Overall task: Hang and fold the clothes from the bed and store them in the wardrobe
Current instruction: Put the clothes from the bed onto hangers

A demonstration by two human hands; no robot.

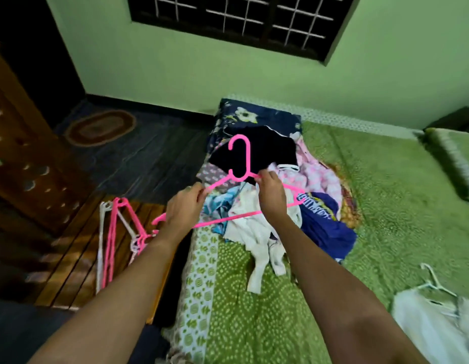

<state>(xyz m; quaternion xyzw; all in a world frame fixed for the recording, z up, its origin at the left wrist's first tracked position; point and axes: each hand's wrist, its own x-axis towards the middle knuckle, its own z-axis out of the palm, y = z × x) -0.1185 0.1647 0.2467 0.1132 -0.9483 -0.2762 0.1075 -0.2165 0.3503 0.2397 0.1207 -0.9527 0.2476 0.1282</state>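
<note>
Over the clothes heap (275, 195) at the near-left part of the bed (385, 206): one pink hanger (248, 164), held in the air, hook upright.

- Left hand (185, 208): thumb and fingers pinched together on the tip of the hanger's left shoulder.
- Right hand (270, 195): fingers curled tight on the right shoulder, just below the neck. A white garment (257, 232) bunches at these fingers and trails down toward 6 o'clock onto the green cover. Whether the hand also holds the cloth cannot be told.
- Heap, beneath and behind the hanger: black garment (270, 148) at 12 o'clock, pink patterned cloth (317, 174) at 2 o'clock, blue lettered garment (325, 222) at 4 o'clock, light blue cloth (217, 203) at 7 o'clock.
- Navy floral pillow (254, 114): at 12 o'clock, beyond the heap.
- Spare hangers (115, 232), pink and white: at 8 o'clock, lying bundled on a slatted wooden surface (70, 258) beside the bed.
- Pale garment (433, 324) on a white hanger (435, 282): at 4 o'clock, flat on the bed, well apart from the heap.
- Carved wooden cabinet (18, 153): at 9 o'clock.
- Oval rug (99, 128): at 10 o'clock, on the dark floor.
- Barred window (241, 19): at 12 o'clock, in the green wall.
</note>
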